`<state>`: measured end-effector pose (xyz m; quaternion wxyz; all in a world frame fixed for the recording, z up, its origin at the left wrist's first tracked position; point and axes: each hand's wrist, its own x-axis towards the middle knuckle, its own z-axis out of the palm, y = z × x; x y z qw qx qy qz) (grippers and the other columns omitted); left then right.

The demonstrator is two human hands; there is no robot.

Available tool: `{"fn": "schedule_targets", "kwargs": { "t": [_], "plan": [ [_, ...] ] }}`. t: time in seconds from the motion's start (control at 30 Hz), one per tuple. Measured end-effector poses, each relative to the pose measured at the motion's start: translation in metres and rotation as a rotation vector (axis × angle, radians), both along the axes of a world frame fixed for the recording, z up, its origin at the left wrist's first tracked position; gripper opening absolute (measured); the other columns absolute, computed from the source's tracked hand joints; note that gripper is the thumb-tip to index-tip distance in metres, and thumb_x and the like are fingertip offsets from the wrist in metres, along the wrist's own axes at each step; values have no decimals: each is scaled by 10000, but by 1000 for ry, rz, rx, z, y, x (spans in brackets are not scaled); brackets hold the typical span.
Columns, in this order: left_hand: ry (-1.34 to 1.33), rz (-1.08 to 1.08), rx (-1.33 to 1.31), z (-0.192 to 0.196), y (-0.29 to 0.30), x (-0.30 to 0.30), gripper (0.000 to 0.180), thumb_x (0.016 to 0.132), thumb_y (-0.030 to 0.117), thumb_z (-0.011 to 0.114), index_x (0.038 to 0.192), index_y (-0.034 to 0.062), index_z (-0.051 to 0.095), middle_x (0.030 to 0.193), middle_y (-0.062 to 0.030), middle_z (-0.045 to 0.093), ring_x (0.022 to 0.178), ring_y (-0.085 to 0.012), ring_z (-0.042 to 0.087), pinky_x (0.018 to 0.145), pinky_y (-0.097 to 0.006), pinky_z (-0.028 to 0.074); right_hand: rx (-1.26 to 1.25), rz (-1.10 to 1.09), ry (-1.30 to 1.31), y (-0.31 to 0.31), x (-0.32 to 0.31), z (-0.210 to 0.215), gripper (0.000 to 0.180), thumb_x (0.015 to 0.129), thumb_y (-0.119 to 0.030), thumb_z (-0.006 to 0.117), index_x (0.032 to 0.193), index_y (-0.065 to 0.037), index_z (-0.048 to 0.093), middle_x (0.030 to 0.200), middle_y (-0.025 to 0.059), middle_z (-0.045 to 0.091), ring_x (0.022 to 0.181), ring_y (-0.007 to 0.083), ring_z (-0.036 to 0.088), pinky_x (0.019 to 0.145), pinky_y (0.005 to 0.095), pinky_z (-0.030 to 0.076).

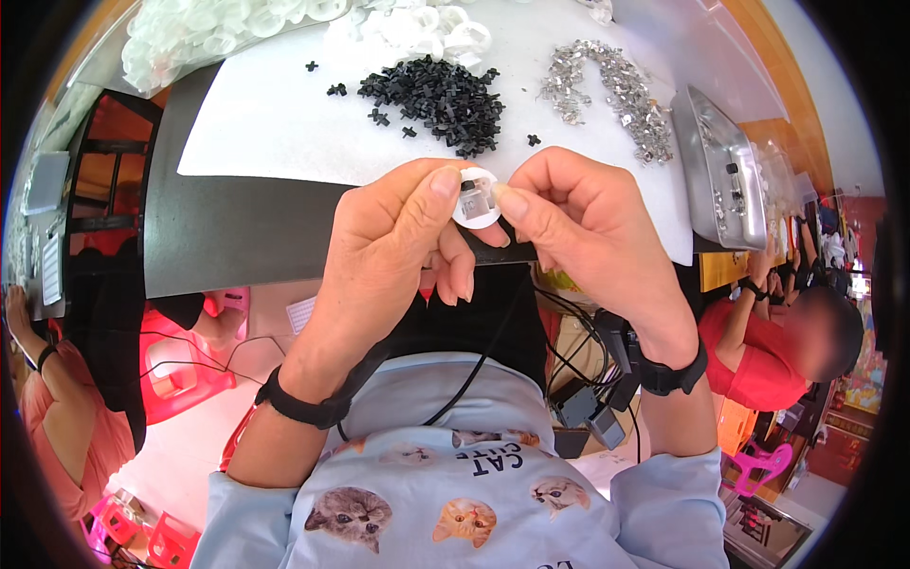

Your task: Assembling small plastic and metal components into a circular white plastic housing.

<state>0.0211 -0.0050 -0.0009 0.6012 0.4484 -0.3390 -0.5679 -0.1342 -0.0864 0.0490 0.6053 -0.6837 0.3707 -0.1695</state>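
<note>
Just over the table's near edge, my two hands meet around a small round white plastic cap (464, 216). My left hand (384, 232) pinches its left rim between thumb and fingers. A small black part (467, 186) and a clear or shiny square piece (476, 203) show inside the cap. The thumb and forefinger of my right hand (597, 223) close on the cap's right side; whether they also hold a small metal piece is hidden. Beyond my hands lies a heap of black cross-shaped plastic pieces (441, 102), with a few strays around it.
Small silvery metal clips (640, 114) lie heaped at the far right on a white sheet (275, 123). White plastic caps (417, 36) are piled at the back. A metal tray (697, 156) stands at the right edge. Cables (569, 327) hang below the table; people sit on both sides.
</note>
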Motion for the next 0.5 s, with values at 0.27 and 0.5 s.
{"fn": "schedule_targets", "kwargs": {
  "t": [0.27, 0.5],
  "plan": [
    [-79, -68, 28, 1, 1, 5, 353, 988, 203, 431, 1156, -85, 548, 837, -135, 642, 534, -165, 613, 458, -244, 504, -70, -48, -80, 4, 3, -17, 197, 906, -119, 601, 760, -4, 536, 625, -44, 487, 576, 18, 398, 483, 201, 324],
    [-42, -62, 25, 4, 1, 2, 314, 922, 81, 431, 1140, -108, 554, 828, -156, 646, 598, -202, 658, 537, -274, 559, -149, -47, -72, 6, 2, -20, 205, 901, -112, 594, 738, -12, 519, 591, -54, 445, 542, 18, 354, 448, 214, 286]
  ]
}}
